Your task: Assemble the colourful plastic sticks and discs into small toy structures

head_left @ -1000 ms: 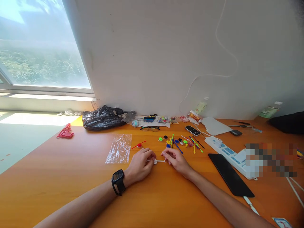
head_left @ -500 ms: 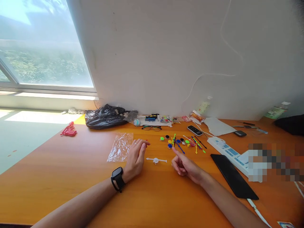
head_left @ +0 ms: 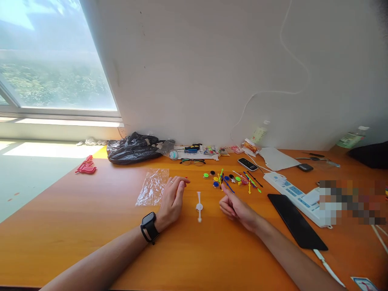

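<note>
A white arrow spinner (head_left: 199, 207) on a round base stands on the wooden table (head_left: 188, 250) between my two hands, touched by neither. Its arms are slightly blurred and lie along the line away from me. My left hand (head_left: 172, 198) rests on its edge to the left, fingers stretched out and holding nothing; a dark watch (head_left: 149, 226) is on that wrist. A bit of red shows just past its fingertips. My right hand (head_left: 235, 205) is to the right of the spinner, one digit raised and the other fingers curled in, with nothing visible in them.
Coloured spinner bases and arrows (head_left: 232, 180) lie in a loose pile beyond my right hand. A clear plastic bag (head_left: 152, 188) lies beside my left hand. To the right are a black phone (head_left: 297, 222) and a power strip (head_left: 295, 194). Glasses (head_left: 192, 161) and a black bag (head_left: 133, 148) sit near the wall.
The spinner's white arrow has turned from lying left-to-right to pointing away from me and toward me. My hands stay in nearly the same places.
</note>
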`<act>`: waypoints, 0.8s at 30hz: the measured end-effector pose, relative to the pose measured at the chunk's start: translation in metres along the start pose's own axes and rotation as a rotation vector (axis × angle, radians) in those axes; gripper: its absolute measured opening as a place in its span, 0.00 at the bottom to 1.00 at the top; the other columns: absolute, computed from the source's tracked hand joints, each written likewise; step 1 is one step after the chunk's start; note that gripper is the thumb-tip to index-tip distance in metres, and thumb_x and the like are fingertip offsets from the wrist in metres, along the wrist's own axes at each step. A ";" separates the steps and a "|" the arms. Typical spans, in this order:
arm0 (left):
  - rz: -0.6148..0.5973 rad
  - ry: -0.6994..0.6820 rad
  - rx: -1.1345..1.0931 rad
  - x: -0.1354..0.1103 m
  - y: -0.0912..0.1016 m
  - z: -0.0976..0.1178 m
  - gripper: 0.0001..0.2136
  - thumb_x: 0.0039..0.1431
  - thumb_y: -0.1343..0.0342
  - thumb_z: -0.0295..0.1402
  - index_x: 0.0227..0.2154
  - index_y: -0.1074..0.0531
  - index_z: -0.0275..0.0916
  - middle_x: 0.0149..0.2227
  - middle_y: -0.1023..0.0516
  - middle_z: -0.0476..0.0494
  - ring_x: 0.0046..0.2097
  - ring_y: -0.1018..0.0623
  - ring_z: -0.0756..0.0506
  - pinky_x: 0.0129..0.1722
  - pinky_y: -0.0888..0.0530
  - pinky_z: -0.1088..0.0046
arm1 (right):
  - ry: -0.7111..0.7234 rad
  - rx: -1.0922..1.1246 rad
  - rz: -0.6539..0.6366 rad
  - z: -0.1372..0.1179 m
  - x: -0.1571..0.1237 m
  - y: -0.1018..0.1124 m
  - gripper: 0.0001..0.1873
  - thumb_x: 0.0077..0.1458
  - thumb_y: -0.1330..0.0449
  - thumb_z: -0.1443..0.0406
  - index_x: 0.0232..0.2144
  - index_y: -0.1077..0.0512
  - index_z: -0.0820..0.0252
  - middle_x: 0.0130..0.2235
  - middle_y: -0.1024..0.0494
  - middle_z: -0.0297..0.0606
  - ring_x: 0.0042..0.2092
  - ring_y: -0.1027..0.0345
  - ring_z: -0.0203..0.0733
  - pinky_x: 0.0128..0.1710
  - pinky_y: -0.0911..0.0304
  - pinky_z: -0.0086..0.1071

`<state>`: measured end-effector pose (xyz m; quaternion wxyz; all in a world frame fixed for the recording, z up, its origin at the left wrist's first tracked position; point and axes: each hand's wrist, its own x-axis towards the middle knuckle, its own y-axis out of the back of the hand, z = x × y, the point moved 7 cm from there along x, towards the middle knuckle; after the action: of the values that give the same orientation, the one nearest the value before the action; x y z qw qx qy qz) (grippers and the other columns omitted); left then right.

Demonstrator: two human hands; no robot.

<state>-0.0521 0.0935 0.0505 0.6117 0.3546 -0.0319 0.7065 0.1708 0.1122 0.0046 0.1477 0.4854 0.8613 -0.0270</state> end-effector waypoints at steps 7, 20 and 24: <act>-0.015 0.000 0.004 0.000 0.001 0.002 0.15 0.77 0.59 0.40 0.42 0.27 0.43 0.42 0.23 0.42 0.46 0.25 0.40 0.49 0.30 0.60 | 0.106 0.142 0.152 -0.002 0.004 0.018 0.41 0.66 0.54 0.37 0.12 0.52 0.56 0.14 0.54 0.27 0.19 0.64 0.31 0.22 0.67 0.34; -0.155 -0.131 -0.005 -0.004 -0.010 0.013 0.08 0.74 0.50 0.36 0.46 0.28 0.42 0.44 0.22 0.42 0.47 0.25 0.41 0.50 0.28 0.61 | 0.141 0.089 0.194 -0.003 0.006 0.021 0.38 0.65 0.48 0.39 0.15 0.43 0.58 0.17 0.46 0.28 0.20 0.58 0.31 0.23 0.64 0.32; -0.160 -0.116 -0.025 -0.004 -0.012 0.011 0.06 0.72 0.49 0.34 0.44 0.27 0.43 0.43 0.21 0.42 0.46 0.24 0.42 0.48 0.27 0.62 | 0.135 0.063 0.212 -0.002 0.005 0.022 0.37 0.65 0.47 0.39 0.16 0.42 0.58 0.18 0.44 0.28 0.20 0.56 0.31 0.23 0.61 0.32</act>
<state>-0.0365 0.0877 0.0516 0.6678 0.3885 -0.0477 0.6331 0.1863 0.1286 0.0072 0.0762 0.5786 0.8120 -0.0057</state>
